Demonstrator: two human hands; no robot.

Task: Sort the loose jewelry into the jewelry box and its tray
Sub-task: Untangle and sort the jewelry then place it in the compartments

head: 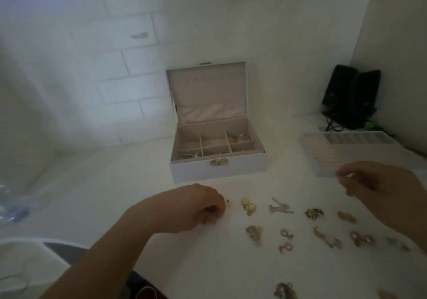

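The jewelry box (218, 158) stood behind the loose jewelry (300, 225) on the table (115, 194), its tray (323, 153) to the right.

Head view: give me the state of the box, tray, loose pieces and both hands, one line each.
Jewelry box: lid open, some compartments holding pieces.
Ring tray: out of the box, on the table to its right.
Loose jewelry: scattered on the table, unsorted.
Left hand: fingers curled down at the table; contents unclear.
Right hand: raised, fingertips pinched; blurred.

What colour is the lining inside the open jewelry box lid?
Pale pink lining, seen in the head view.
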